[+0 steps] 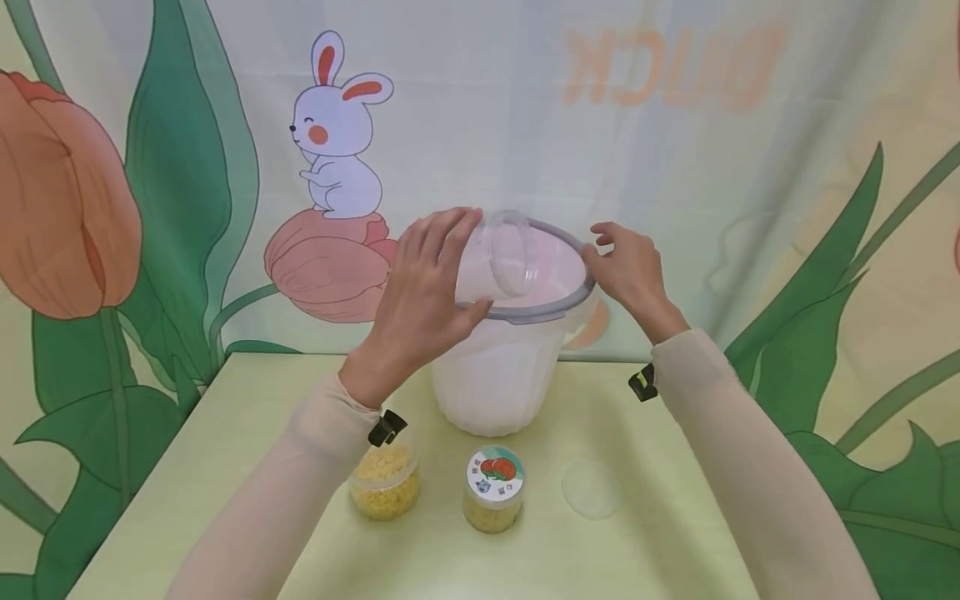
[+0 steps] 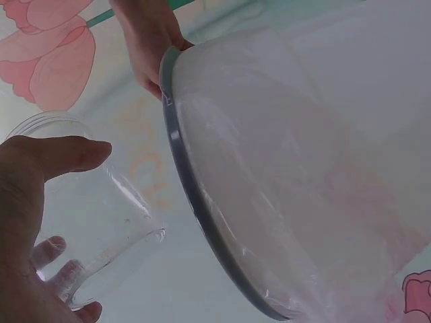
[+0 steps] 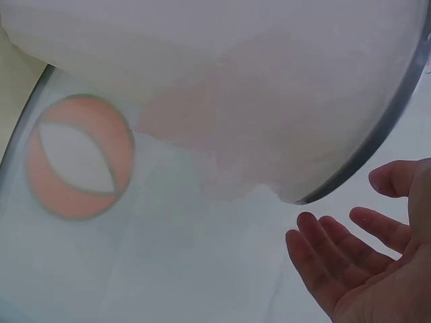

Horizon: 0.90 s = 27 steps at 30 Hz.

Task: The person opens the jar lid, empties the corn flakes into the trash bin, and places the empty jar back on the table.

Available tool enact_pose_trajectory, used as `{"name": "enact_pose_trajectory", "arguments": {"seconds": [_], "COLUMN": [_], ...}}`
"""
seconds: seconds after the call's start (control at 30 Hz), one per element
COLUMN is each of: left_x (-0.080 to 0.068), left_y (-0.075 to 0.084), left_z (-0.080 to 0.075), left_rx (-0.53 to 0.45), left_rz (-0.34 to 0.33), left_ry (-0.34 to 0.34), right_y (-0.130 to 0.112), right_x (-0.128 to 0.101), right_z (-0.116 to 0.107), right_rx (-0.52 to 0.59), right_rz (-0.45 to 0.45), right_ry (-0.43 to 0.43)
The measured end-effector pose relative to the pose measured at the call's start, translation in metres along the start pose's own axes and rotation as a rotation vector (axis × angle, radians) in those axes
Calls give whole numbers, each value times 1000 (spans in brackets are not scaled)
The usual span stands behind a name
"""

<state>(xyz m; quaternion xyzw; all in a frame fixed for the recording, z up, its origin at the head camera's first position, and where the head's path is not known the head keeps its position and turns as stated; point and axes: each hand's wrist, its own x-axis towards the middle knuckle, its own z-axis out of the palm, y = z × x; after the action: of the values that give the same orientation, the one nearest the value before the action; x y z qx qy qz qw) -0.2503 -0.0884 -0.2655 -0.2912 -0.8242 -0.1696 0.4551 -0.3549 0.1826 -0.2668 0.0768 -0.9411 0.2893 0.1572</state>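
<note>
Jar (image 1: 504,254) empty, clear, gripped in left hand (image 1: 420,304) over the mouth of the white bin (image 1: 498,375) at the table's (image 1: 660,533) far middle; fingers curled round the wall, thumb under, seen clearly from the left wrist (image 2: 87,222). Right hand (image 1: 630,271) at the grey rim (image 1: 577,292), fingers loosely spread, steadying the edge; full grasp not clear from the right wrist view. Best to keep the rim braced, hold the mouth inside the ring, tilt a bit steeper, shake gently. Long axis near horizontal, mouth pointing right and slightly toward the camera, base under the left palm. Nearer: open yellow-filled jar (image 1: 385,487), lidded jar (image 1: 492,492), loose clear lid (image 1: 591,490)
</note>
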Motion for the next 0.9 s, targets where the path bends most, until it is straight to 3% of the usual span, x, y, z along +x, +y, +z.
{"name": "enact_pose_trajectory", "arguments": {"seconds": [0.5,0.9], "left_x": [-18,-29], "left_y": [1,12], "left_z": [0,-11], "left_rx": [-117,-173], "left_rz": [-77,-74], "left_ry": [31,65], "right_y": [-3,-1], "right_x": [-41,-81], "right_z": [-7,-6], "right_rx": [1,9], "right_rz": [-186,-365], "right_ry": [60,169]}}
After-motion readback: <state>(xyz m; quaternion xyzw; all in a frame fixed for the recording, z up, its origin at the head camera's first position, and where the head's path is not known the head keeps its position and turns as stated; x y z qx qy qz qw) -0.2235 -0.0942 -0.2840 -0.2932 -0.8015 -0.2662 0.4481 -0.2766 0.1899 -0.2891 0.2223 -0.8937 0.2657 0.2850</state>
